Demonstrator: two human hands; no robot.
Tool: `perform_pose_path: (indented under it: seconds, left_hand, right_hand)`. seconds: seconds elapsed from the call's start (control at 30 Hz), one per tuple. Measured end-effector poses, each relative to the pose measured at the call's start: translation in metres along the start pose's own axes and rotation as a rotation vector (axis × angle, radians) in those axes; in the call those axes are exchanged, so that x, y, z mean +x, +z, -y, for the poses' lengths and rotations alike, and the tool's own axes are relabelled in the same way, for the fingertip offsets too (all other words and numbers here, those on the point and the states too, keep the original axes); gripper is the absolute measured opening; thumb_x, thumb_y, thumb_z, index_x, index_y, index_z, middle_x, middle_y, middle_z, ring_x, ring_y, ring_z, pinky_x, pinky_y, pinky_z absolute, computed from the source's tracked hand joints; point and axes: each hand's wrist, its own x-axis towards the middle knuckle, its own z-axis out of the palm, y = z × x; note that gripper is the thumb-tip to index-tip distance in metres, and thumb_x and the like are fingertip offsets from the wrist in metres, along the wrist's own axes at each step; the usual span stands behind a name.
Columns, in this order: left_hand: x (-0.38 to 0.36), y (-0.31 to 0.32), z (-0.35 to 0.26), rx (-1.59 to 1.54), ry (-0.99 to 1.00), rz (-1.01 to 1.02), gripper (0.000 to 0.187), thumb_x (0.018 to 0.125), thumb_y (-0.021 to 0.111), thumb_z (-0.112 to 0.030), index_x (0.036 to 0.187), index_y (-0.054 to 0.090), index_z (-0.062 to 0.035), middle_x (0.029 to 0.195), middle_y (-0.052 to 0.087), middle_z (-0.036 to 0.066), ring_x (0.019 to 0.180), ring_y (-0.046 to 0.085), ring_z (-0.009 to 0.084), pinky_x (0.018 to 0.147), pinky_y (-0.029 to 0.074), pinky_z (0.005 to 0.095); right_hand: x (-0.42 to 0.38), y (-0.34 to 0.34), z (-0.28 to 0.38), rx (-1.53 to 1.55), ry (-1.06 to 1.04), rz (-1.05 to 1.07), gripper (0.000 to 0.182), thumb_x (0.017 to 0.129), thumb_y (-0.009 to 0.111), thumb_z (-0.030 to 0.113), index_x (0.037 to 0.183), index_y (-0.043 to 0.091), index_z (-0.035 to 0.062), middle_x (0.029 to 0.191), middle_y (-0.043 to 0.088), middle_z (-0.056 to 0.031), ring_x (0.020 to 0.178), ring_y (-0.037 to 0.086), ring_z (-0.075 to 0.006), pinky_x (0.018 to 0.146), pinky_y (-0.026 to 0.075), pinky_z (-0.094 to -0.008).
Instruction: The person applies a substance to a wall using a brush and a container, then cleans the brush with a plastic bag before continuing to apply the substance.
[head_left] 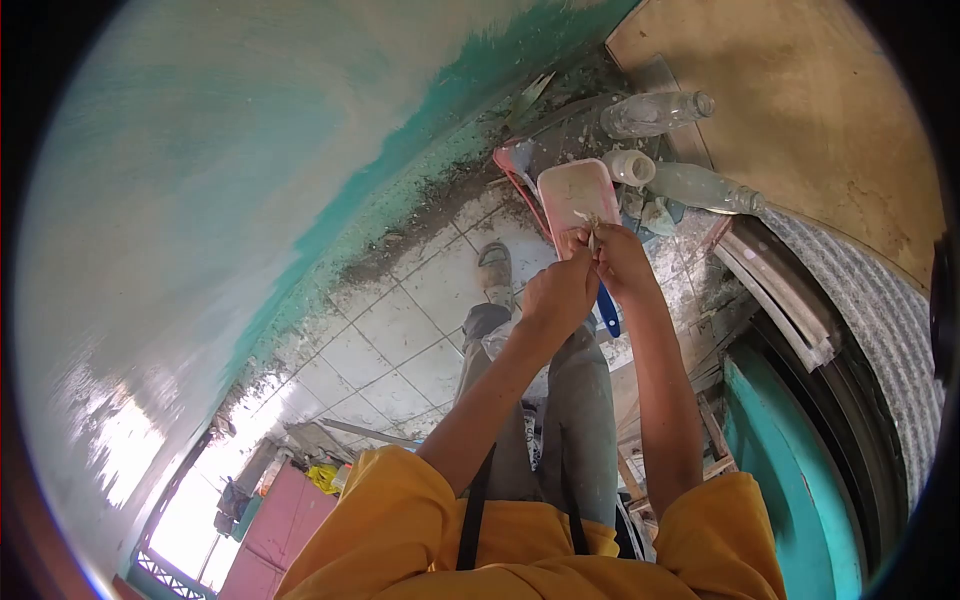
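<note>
My left hand (558, 292) and my right hand (624, 262) meet in front of me, fingers closed and pinching. Between the fingertips shows a small pale piece (592, 243), too small to name. Right beyond the hands is a light board with a pink rim (575, 180). A few whitish scraps (582, 215) are on it near my fingers. Below my right hand sticks out a blue handle (607, 312), like that of a knife. Its other end is hidden behind the hand.
Clear bottles (655, 114) and an open-mouthed jar (630, 167) stand beyond the board, near a tan panel (780, 110). A green-and-white wall (250, 150) rises at left. Dirty floor tiles (400, 325) lie below. Corrugated sheet (860, 310) and a teal piece (785, 470) are at right.
</note>
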Motion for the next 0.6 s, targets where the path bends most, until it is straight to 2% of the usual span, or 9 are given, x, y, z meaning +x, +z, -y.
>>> perform_pose_path:
  seconds: [0.13, 0.23, 0.37, 0.53, 0.6]
  left_hand:
    - [0.000, 0.003, 0.000, -0.016, -0.001, -0.025, 0.021, 0.096, 0.048, -0.024, 0.108, 0.052, -0.0071, 0.071, 0.065, 0.025, 0.068, 0.065, 0.0469, 0.061, 0.050, 0.0575]
    - [-0.001, 0.004, 0.001, -0.037, 0.011, -0.030, 0.020, 0.096, 0.048, -0.024, 0.105, 0.052, -0.0064, 0.071, 0.065, 0.025, 0.067, 0.064, 0.0470, 0.061, 0.050, 0.0580]
    - [-0.002, 0.003, -0.003, -0.066, -0.009, -0.026, 0.019, 0.096, 0.049, -0.024, 0.101, 0.052, -0.0061, 0.071, 0.064, 0.026, 0.068, 0.064, 0.0469, 0.062, 0.049, 0.0582]
    - [-0.003, 0.002, -0.005, -0.085, -0.021, -0.038, 0.019, 0.097, 0.048, -0.024, 0.101, 0.052, -0.0059, 0.071, 0.064, 0.026, 0.069, 0.064, 0.0466, 0.063, 0.050, 0.0577]
    - [-0.004, 0.002, -0.005, -0.079, -0.026, -0.042, 0.019, 0.097, 0.049, -0.024, 0.102, 0.052, -0.0059, 0.071, 0.064, 0.026, 0.069, 0.064, 0.0466, 0.063, 0.050, 0.0577]
  right_hand:
    - [0.001, 0.008, 0.003, 0.061, 0.002, -0.011, 0.016, 0.090, 0.048, 0.008, 0.093, 0.060, -0.0018, 0.086, 0.062, -0.0094, 0.071, 0.058, -0.0160, 0.066, 0.046, -0.0286]
    - [0.001, 0.011, 0.005, 0.035, -0.020, -0.030, 0.016, 0.092, 0.046, 0.010, 0.091, 0.058, -0.0011, 0.086, 0.058, -0.0086, 0.075, 0.058, -0.0185, 0.072, 0.047, -0.0310]
    - [0.001, 0.016, 0.010, 0.012, -0.036, 0.005, 0.017, 0.094, 0.046, 0.011, 0.091, 0.058, -0.0002, 0.084, 0.055, -0.0068, 0.077, 0.056, -0.0184, 0.075, 0.047, -0.0322]
    - [0.007, 0.020, 0.010, -0.023, -0.027, -0.106, 0.017, 0.096, 0.048, 0.012, 0.089, 0.058, 0.0008, 0.082, 0.054, -0.0054, 0.075, 0.054, -0.0184, 0.075, 0.048, -0.0334]
    - [0.014, 0.015, 0.007, -0.019, -0.029, -0.078, 0.016, 0.095, 0.049, 0.012, 0.089, 0.058, 0.0007, 0.083, 0.054, -0.0054, 0.075, 0.054, -0.0183, 0.075, 0.048, -0.0335]
